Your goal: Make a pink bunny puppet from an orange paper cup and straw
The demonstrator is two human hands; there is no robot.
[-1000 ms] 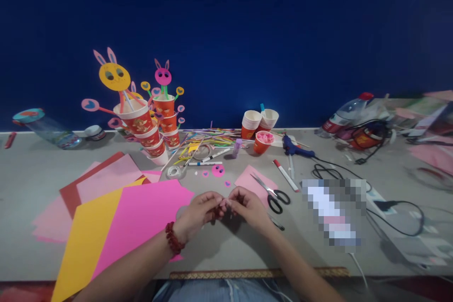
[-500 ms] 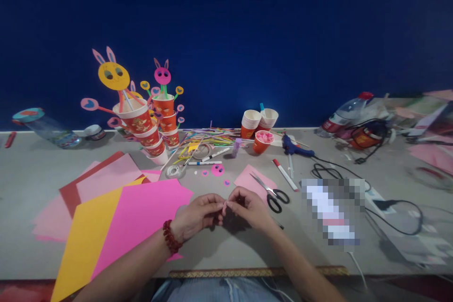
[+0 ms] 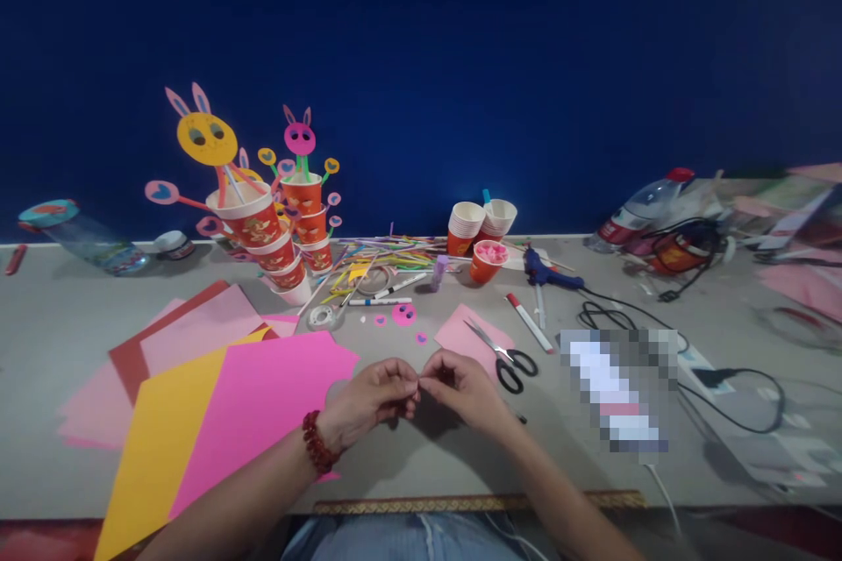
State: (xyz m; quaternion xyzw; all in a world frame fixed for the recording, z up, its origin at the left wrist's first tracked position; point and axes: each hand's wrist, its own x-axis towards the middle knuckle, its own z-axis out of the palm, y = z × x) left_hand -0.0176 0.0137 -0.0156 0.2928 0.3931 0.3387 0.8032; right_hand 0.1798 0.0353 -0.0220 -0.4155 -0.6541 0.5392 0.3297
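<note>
My left hand (image 3: 385, 394), with a dark red beaded bracelet (image 3: 319, 443) at the wrist, meets my right hand (image 3: 460, 386) above the grey table. Thumb and forefinger of each hand are pinched together, tip to tip, on a small pink piece that the fingers almost wholly hide. Beyond them lie a pink paper face (image 3: 403, 315) and small pink rounds with blue hearts (image 3: 422, 338). Black-handled scissors (image 3: 510, 361) rest partly on a light pink sheet (image 3: 460, 333) by my right hand. Under my left forearm spreads a bright pink sheet (image 3: 263, 403).
Stacked cup figures with rabbit-eared faces (image 3: 208, 138) stand back left. Behind the hands are pens, a tape roll (image 3: 322, 316), a glue stick (image 3: 439, 273) and paper cups (image 3: 466, 226). A blue glue gun (image 3: 553, 273), its cable and a bottle (image 3: 645, 209) are at right.
My fingertips have closed in slightly, and the pink piece shows less between them. The whole view has shifted a little; the things on the table stay where they were.
</note>
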